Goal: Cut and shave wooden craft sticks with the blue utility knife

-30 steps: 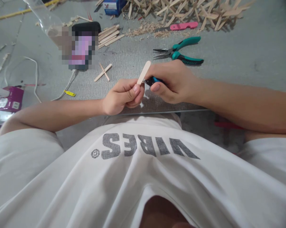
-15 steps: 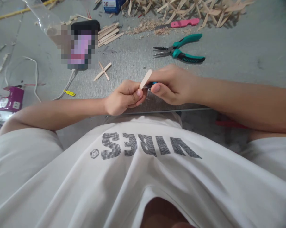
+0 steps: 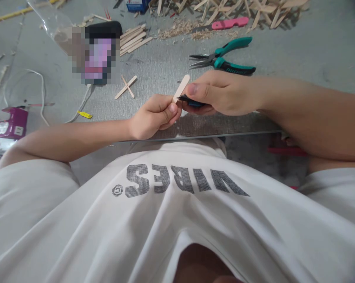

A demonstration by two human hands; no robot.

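Note:
My left hand (image 3: 155, 116) pinches the lower end of a flat wooden craft stick (image 3: 182, 87), which slants up to the right. In my right hand (image 3: 224, 94) is a small dark knife (image 3: 192, 101) with some blue on its body. Its pointed tip touches or nearly touches the stick just above my left thumb. My right fingers curl beneath the knife and are partly hidden. Left of the hands, two crossed craft sticks (image 3: 127, 87) lie on the table. Behind my right hand rest needle-nose pliers (image 3: 220, 59) with teal and black handles.
A pink-handled saw (image 3: 229, 23) lies by wood shavings (image 3: 180, 29). Several crossed-stick pieces (image 3: 260, 10) are heaped at the back. Loose sticks (image 3: 133, 39) lie beside a blurred phone (image 3: 97, 59) with a white cable (image 3: 83, 106). A purple box (image 3: 12, 122) stands at left.
My right hand has turned, its thumb now over the knife, and the knife tip has come onto or close against the stick. Both hands sit slightly higher in view.

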